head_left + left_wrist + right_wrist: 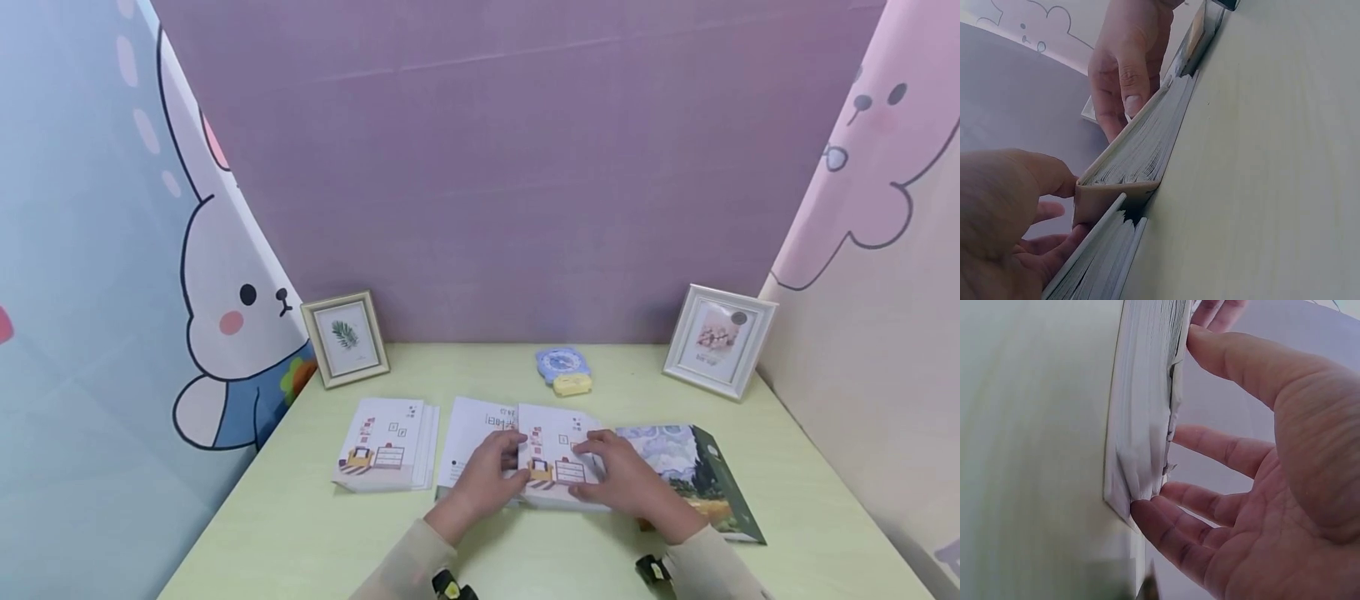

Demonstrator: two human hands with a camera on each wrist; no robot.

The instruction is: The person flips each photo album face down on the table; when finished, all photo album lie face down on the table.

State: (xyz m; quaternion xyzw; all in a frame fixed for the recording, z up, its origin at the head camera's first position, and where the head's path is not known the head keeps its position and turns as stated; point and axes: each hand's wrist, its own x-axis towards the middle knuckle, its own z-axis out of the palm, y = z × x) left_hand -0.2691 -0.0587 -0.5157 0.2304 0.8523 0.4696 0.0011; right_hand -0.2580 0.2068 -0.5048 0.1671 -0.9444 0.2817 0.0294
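Note:
A thick book, its white cover drawn with furniture, lies between my two hands. My left hand is at its left side, and in the left wrist view the thumb touches the top edge of the spine. On the other side, my right hand rests spread fingers along the open-side edge. The right wrist view shows its thumb and fingertips against the wavy pages and worn cover edge. A white book with printed text lies just left of the thick one, partly behind my left hand.
Farther left lies another book with the same furniture drawing. A book with a painted landscape cover is at the right, beside my right forearm. Behind are a blue clock-like object with a yellow base and two picture frames.

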